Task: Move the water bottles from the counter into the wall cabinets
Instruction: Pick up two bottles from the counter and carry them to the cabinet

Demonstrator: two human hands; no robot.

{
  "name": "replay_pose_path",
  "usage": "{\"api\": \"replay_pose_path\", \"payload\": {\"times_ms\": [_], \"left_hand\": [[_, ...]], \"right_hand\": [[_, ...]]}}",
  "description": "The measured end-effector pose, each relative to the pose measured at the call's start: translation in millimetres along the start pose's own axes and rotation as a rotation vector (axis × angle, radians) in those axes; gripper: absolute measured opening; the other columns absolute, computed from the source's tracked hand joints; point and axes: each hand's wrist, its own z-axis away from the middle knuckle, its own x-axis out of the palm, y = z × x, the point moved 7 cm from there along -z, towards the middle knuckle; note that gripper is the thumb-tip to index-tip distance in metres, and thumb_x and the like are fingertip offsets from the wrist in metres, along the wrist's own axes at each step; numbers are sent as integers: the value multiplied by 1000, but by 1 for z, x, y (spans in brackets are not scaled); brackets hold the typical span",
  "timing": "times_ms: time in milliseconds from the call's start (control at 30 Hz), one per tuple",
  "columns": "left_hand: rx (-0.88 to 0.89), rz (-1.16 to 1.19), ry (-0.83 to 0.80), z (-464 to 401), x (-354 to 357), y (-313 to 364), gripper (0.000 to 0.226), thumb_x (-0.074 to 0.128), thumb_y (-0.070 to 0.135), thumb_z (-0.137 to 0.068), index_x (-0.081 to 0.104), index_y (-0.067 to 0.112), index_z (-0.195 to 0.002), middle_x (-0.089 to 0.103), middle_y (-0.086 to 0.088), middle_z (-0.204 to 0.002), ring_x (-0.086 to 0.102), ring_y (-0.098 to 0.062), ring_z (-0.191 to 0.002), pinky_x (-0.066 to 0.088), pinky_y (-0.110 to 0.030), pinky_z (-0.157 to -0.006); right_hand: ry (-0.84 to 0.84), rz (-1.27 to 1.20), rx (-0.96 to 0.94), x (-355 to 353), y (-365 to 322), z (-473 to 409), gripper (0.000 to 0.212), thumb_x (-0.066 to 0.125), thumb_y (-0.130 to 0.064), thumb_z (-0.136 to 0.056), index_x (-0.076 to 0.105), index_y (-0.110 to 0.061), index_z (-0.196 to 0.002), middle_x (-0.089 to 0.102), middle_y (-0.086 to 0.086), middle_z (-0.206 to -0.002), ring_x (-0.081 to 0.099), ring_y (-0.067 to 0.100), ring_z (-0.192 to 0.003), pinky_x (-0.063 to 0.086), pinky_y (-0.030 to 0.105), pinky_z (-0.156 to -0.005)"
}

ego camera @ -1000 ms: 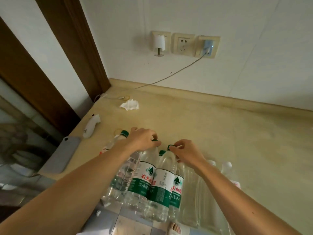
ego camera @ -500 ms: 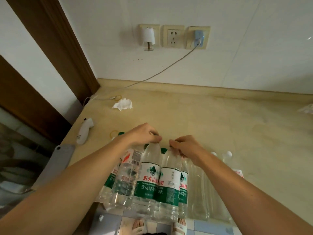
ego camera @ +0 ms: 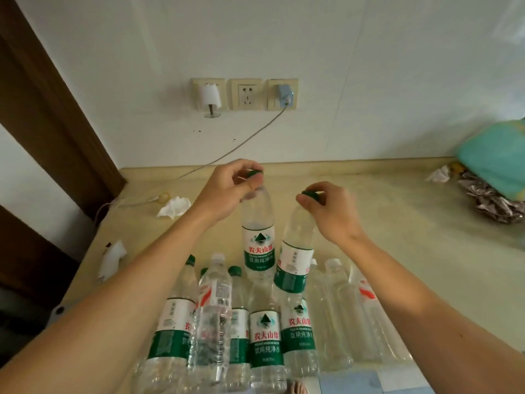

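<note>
My left hand (ego camera: 224, 194) pinches the green cap of a clear water bottle (ego camera: 258, 237) with a green and white label, which hangs above the counter. My right hand (ego camera: 331, 211) grips the green cap of a second such bottle (ego camera: 295, 251), tilted slightly, just to the right of the first. Below them several more water bottles (ego camera: 264, 334) stand crowded at the beige counter's (ego camera: 397, 237) front edge, some green-capped, some white-capped. No wall cabinet is in view.
Wall sockets (ego camera: 245, 93) with a plugged charger and its cable run down to the counter. A crumpled tissue (ego camera: 174, 206) and a white gadget (ego camera: 112, 258) lie at the left. A teal bag (ego camera: 494, 157) and crinkled foil (ego camera: 491, 201) sit at the far right. A brown door frame (ego camera: 54, 123) is at the left.
Both hands have lifted their bottles up out of the cluster and away from me. The view has tilted up, showing more wall and the bag at the right.
</note>
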Motion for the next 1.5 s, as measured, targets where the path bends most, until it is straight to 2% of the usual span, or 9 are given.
{"api": "replay_pose_path", "payload": {"times_ms": [67,200,400,667,800,967,1133,1267,1500], "left_hand": [[118,-108,35,-8,1,22,14,70,23,-94,69,28,-107,71,18,-92,68,-5,-90,58,-27,-80],[223,-258,83,-15,15,34,20,72,28,-91,65,28,-110,67,17,-102,62,2,-93,49,-10,-81],[111,-338,55,-16,39,-12,28,78,22,-87,62,28,-109,64,15,-106,60,4,-99,46,-6,-81],[14,-260,91,-14,43,-48,29,77,19,-87,61,22,-111,65,7,-111,62,-2,-106,53,-25,-96],[-36,-206,117,-9,40,-58,32,78,30,-85,58,32,-109,65,13,-111,62,2,-106,51,-25,-98],[-168,-141,168,9,41,-81,64,82,51,-68,52,35,-122,60,13,-123,55,-2,-118,50,-35,-102],[-335,-201,259,26,58,-113,73,89,33,-74,43,29,-131,54,2,-133,56,-13,-122,49,-41,-105],[-383,-197,364,30,75,-126,85,90,36,-72,37,28,-139,49,5,-136,53,-13,-123,48,-37,-106],[-358,-131,502,40,83,-144,79,90,29,-72,38,35,-130,59,12,-125,59,-5,-115,49,-16,-91]], "right_hand": [[115,-5,-73,-16,-10,-4,28,73,-34,-90,68,-18,-113,63,-19,-83,59,-4,-75,41,5,-58],[172,-14,-156,-18,-12,-10,29,75,-26,-89,66,-18,-115,61,-25,-87,59,-11,-82,40,-1,-66],[123,11,-78,2,22,-23,31,73,-14,-91,65,-13,-120,71,1,-108,63,20,-106,48,29,-88],[81,-55,-73,2,48,-53,31,74,-21,-90,63,-22,-120,65,-10,-101,61,10,-102,36,0,-74],[6,-81,-99,9,58,-58,40,74,-24,-90,59,-30,-126,65,-15,-107,61,14,-108,46,28,-85],[-32,-124,-40,16,86,-58,81,81,-41,-81,36,-37,-149,56,-24,-118,57,9,-107,45,29,-87],[-244,-164,97,47,135,-55,104,88,-44,-71,25,-35,-154,54,-10,-135,55,16,-122,49,42,-102],[-297,-186,97,73,150,-64,92,91,-31,-71,36,-33,-144,60,-14,-119,59,13,-111,47,25,-85],[-232,-201,79,79,158,-66,72,90,-24,-71,41,-39,-121,62,-21,-102,60,-5,-94,46,18,-70]]}}
